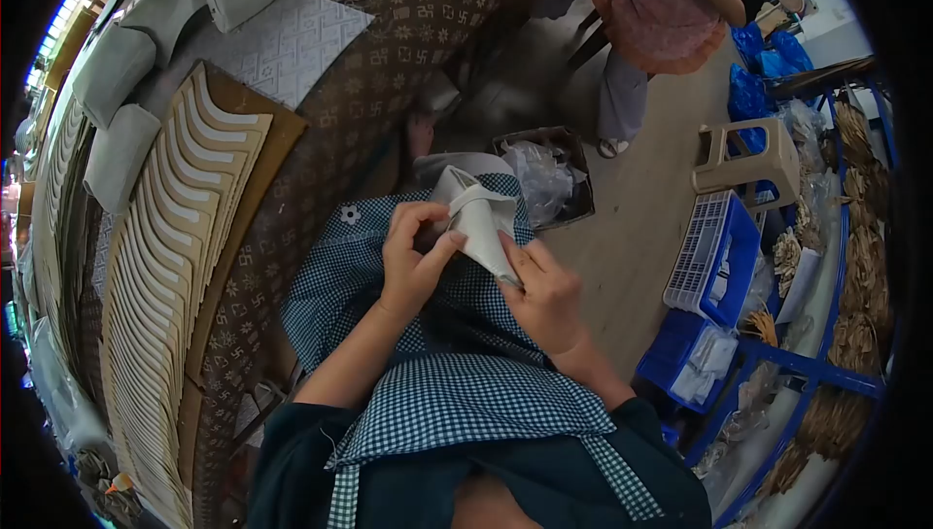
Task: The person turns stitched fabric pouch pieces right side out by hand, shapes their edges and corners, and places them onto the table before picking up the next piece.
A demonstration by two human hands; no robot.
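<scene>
A smooth off-white, leather-like folded piece (478,233) held between two hands above a blue-and-white checked cloth apron (476,398).
The left hand (413,262) pinches its left side; the right hand (546,296) grips its lower right. It tapers downward, a band-like fold crossing its top.

Two hands (418,249) (546,294) at centre, one pale folded piece (480,239), one co-worker (653,19) at one o'clock, one stool (780,155) past two
</scene>
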